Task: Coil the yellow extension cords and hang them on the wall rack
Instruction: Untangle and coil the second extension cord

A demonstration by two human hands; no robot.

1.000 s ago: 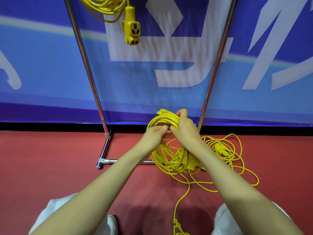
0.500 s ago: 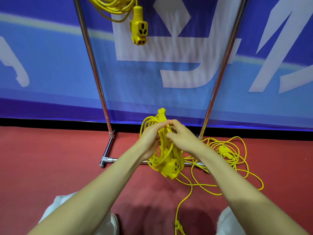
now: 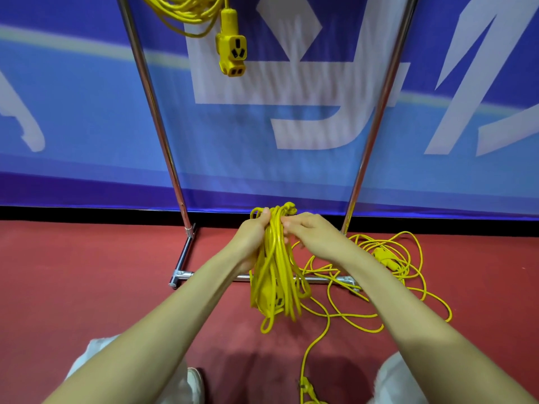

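A coiled yellow extension cord [image 3: 275, 275] hangs as a narrow bundle of loops in front of me. My left hand [image 3: 250, 243] grips the bundle near its top from the left. My right hand [image 3: 312, 237] pinches strands of the same bundle from the right. A yellow socket block sits low inside the loops. Another yellow cord [image 3: 379, 275] lies loose and tangled on the red floor to the right. A third cord's coil [image 3: 186, 10] hangs from the top of the metal rack [image 3: 157, 123], its socket end [image 3: 232, 51] dangling.
The rack's two chrome uprights and base bar [image 3: 210, 277] stand against a blue banner wall. Red carpet covers the floor. A loose cord end with a plug [image 3: 307, 387] trails toward me between my white-clad knees and a shoe.
The round coil has been pulled into a long narrow bundle that now hangs lower. My left hand shifted from the coil's side to its top; my right hand slid off the top to the right side.
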